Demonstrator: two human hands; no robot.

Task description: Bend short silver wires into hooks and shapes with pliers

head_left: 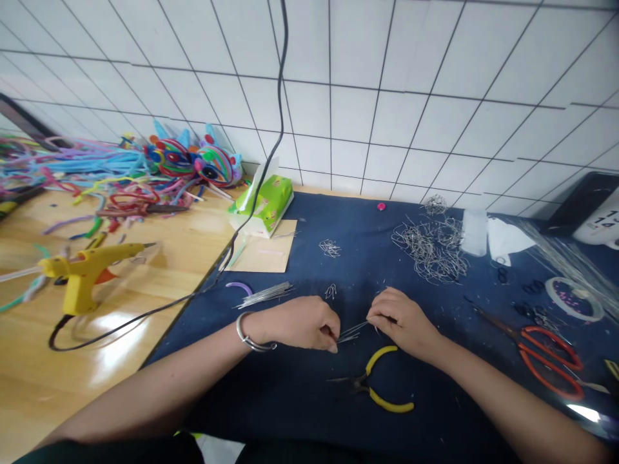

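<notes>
Yellow plastic forms the body of the glue gun (pixel 80 280), which rests on the wooden worktop (pixel 164 306) at the left. Behind it lies a pile of fuzzy stems (pixel 104 164). A black cable (pixel 281 96) runs from the gun's handle, past the green tissue pack (pixel 280 200), and up in front of the tiled wall (pixel 358 96).

To the right, a dark blue cloth (pixel 290 403) covers the worktop. A bundle of straight wires (pixel 265 293) lies just beyond the left forearm. The left hand (pixel 302 322) wears a metal bracelet (pixel 240 330); its fingers are curled and drawn together at the left end of the thin wires (pixel 352 333). Whether they grip a wire cannot be told.

The thin wires lie between the two hands, above the cloth. The pliers (pixel 358 385) lie nearer the person, handles spread. The right hand (pixel 399 322) pinches the opposite wire end in narrowed fingers. Beyond it sits a wire tangle (pixel 432 254); farther right lie orange-handled scissors (pixel 521 336) and a round dish (pixel 551 293).
</notes>
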